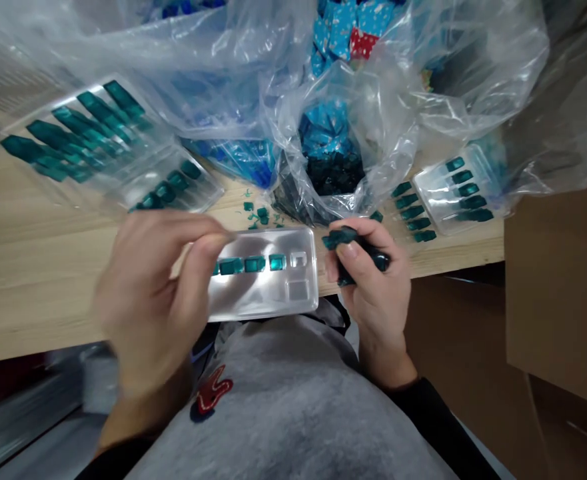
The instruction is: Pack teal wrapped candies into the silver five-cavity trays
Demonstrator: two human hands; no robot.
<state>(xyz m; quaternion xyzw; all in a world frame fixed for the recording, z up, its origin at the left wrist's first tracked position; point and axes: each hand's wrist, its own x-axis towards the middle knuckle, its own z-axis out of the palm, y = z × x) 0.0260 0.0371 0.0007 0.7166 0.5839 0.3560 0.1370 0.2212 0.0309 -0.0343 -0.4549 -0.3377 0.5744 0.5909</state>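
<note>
- Pale wood makes up the counter we work at, with one brown panel beyond its right end.
- Our left hand hovers above the left part of one clear tray, thumb and index fingertips pressed together; we cannot tell whether anything sits between them.
- Our right hand, just beyond the tray's right end, curls its fingers around a bunch of dark teal pieces, thumb across them; we cannot count them all.
- In that tray we count four teal blocks in a row, the leftmost partly hidden by our left hand, then two clear moulded squares at the right end, one nearer us than the other.
- To the left, one open clear case shows five long teal strips and five short teal lumps.
- To the right, one clear pack carries five green-teal pieces; five matching slabs line up beside it.
- Behind the tray we see small teal scraps and one open clear bag of dark chunks.
</note>
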